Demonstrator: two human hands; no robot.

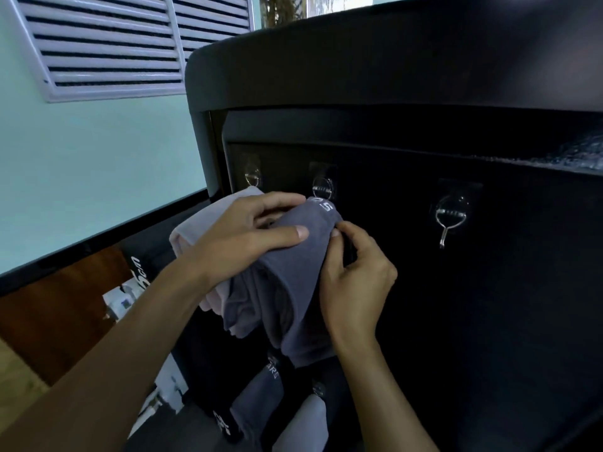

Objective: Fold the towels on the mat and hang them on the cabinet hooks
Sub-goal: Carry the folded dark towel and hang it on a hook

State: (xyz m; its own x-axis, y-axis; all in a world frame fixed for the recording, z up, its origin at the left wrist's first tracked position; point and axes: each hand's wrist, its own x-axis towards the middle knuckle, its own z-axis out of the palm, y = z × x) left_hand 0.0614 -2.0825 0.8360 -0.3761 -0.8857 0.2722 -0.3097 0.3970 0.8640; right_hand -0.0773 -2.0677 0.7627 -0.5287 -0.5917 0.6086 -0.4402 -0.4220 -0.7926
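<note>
Hanging is the step in hand: the left hand (248,236) clasps the grey towel (287,282) from above, the right hand (355,275) pinches its top edge just under the middle hook (323,187). Next, that edge probably needs lifting over the hook above the fingertips.

Pale mint-green wall (98,158) fills the left side, with a white louvered vent (107,44) high on it. A black baseboard (98,236) runs along the wall's bottom edge, and reddish wood floor (65,305) sits just below that.
</note>
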